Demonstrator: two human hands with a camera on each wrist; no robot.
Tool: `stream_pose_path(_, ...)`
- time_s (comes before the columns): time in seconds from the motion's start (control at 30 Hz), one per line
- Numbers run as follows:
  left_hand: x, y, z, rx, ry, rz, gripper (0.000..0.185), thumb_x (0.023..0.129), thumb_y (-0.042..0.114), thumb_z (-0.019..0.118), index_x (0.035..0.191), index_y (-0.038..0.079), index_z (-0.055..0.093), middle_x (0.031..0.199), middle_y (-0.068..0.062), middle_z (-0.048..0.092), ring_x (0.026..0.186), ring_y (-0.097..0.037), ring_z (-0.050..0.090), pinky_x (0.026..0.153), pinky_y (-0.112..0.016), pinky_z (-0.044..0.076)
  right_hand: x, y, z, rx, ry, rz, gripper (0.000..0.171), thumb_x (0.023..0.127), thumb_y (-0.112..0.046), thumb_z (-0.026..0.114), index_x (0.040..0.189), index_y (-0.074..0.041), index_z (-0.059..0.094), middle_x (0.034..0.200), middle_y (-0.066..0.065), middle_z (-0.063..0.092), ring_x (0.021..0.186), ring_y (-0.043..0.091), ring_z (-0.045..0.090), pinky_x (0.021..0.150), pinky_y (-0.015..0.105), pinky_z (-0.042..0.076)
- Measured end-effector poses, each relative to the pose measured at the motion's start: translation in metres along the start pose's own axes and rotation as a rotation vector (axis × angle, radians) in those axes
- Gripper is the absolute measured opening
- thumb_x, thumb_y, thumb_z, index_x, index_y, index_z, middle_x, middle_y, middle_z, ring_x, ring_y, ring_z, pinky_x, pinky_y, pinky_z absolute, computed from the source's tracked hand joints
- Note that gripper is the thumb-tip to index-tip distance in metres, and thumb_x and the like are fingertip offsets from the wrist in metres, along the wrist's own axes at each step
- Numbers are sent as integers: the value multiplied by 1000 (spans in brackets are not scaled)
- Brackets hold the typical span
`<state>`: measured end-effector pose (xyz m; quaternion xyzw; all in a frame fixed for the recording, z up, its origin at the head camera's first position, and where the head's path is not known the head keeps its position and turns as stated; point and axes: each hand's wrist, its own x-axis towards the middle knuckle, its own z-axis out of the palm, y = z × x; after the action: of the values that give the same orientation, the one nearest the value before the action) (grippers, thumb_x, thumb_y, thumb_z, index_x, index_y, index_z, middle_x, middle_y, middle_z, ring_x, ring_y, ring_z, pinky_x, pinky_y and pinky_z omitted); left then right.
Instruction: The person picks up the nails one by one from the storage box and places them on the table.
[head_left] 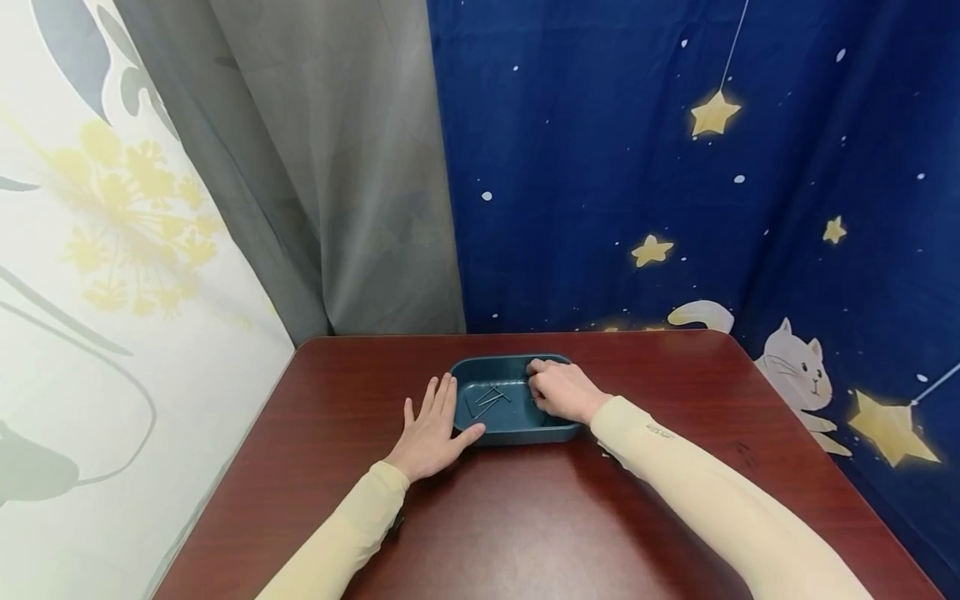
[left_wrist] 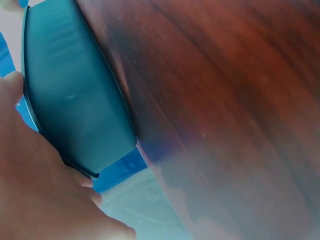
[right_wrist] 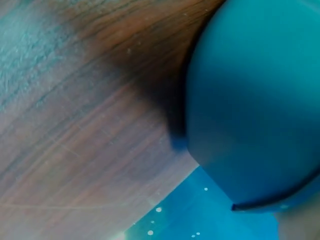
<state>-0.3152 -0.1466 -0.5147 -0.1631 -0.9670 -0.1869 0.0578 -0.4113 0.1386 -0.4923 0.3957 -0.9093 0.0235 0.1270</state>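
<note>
A dark teal rectangular tray (head_left: 517, 437) with rounded corners sits toward the table's far edge. Several thin grey metal pieces that look like nails (head_left: 492, 402) lie crossed on its floor, left of the middle. My left hand (head_left: 433, 433) rests against the tray's left end, fingers straight and thumb at the front left corner. In the left wrist view, that hand (left_wrist: 45, 175) lies along the rim. My right hand (head_left: 562, 392) reaches over the right end into the tray, fingers bent and partly hidden; I cannot tell whether they hold anything.
The tray stands on a reddish-brown wooden table (head_left: 517, 517). Behind it hang a grey curtain (head_left: 390, 208) and a blue curtain (head_left: 570, 208) with stars and a cat. A white patterned curtain (head_left: 75, 375) hangs on the left.
</note>
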Motion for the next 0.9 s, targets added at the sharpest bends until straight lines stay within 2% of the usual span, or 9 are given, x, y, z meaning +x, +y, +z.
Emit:
stream_pose_path(0.13,0,2,-1,0,6,0,103,93,77,39,162,6,10,169,-8,6,154,-32,3,113,-70,4,-3,-2,-8,8,49,-39,25,84,-14,76,68,-26,61,132,10,61,115,22,60,59,30,49)
stream_pose_path(0.23,0,3,-2,-10,1,-2,103,94,76,41,162,5,10,168,-10,8,154,-32,2,112,-70,3,-6,-3,-11,4,63,-58,24,85,-14,75,68,-26,61,138,13,57,124,24,56,60,31,50)
stream_pose_path(0.3,-1,4,-3,-11,-4,-6,103,94,76,40,162,5,10,168,-11,8,154,-32,2,112,-70,3,-7,-3,-13,-8,68,-64,24,85,-15,75,69,-26,61,141,13,55,129,24,52,66,33,53)
stream_pose_path(0.37,-1,4,-3,-6,-9,-13,103,93,76,40,162,5,10,168,-11,8,154,-31,1,112,-70,3,-8,-4,-14,-19,71,-62,23,84,-15,75,69,-26,62,145,13,52,133,28,48,82,39,54)
stream_pose_path(0.47,-1,4,-3,-4,-10,-20,103,94,76,41,162,6,10,169,-9,7,154,-30,0,113,-70,3,-10,-4,-16,-36,59,-43,19,84,-17,77,72,-26,65,153,13,45,143,33,38,108,49,40)
stream_pose_path(0.53,-1,3,-3,-6,-9,-18,103,94,75,41,162,5,10,169,-9,6,154,-31,0,112,-71,3,-10,-4,-18,-47,52,-33,16,84,-19,79,74,-26,69,157,12,41,147,35,31,116,55,26)
stream_pose_path(0.67,-1,1,-2,-4,-12,-18,104,93,78,39,162,6,9,169,-8,4,154,-31,0,112,-70,2,-13,-3,-25,-62,66,-28,9,84,-20,80,78,-26,75,160,11,36,150,36,22,117,63,11)
stream_pose_path(0.9,1,0,-1,-13,-26,-21,106,91,81,35,162,8,7,169,-4,-1,154,-26,-6,113,-69,-2,-18,3,-43,-64,123,-1,19,84,-21,80,73,-29,68,163,11,29,152,35,13,115,66,-1)
